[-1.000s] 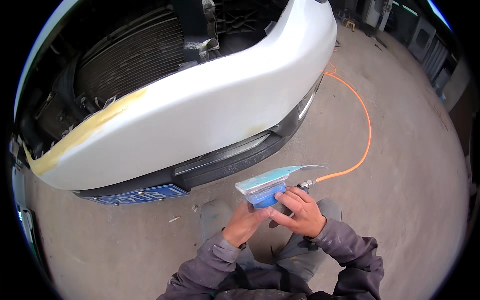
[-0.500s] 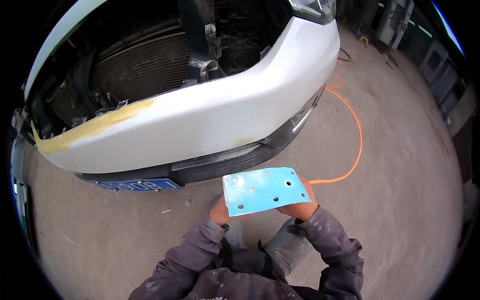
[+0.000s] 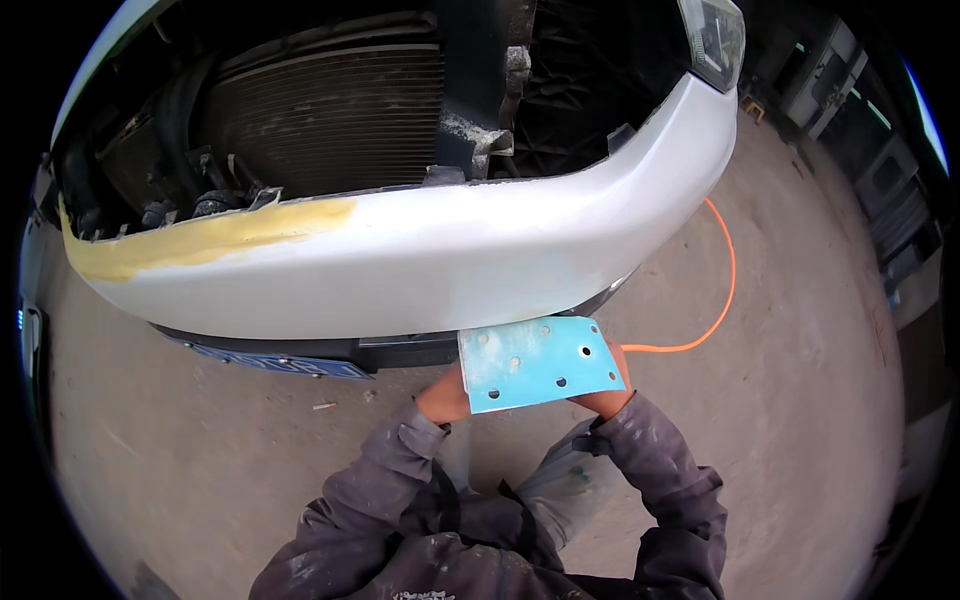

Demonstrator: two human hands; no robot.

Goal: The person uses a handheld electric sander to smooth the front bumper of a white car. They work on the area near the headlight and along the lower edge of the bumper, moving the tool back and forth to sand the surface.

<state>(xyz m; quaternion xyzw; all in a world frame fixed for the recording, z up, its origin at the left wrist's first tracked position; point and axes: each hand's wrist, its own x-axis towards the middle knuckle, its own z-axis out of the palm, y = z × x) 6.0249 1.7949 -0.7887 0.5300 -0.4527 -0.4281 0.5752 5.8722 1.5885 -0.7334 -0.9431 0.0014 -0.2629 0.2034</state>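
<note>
Between my hands is an air sander, its flat rectangular face turned up. Light blue sandpaper (image 3: pixel 535 375) with several round holes and whitish dust covers that face. My left hand (image 3: pixel 442 397) holds the left end and my right hand (image 3: pixel 606 400) the right end, with most fingers of both hidden beneath the pad. In front lies a white car bumper (image 3: pixel 430 265); yellow filler (image 3: pixel 215 243) runs along its upper left edge. The pad's far edge overlaps the bumper's lower edge in view; whether they touch I cannot tell.
An orange hose (image 3: pixel 734 270) runs from beside my right hand and curves away over the concrete floor (image 3: pixel 800 400). Behind the bumper the front is uncovered, with a radiator (image 3: pixel 330 115) showing. A headlight (image 3: pixel 715 45) sits far right, a blue licence plate (image 3: pixel 275 361) low left.
The view has shifted, and the bumper now sits farther right in it. My hands and the sander have come closer to the bumper's lower edge. Both hands keep their hold.
</note>
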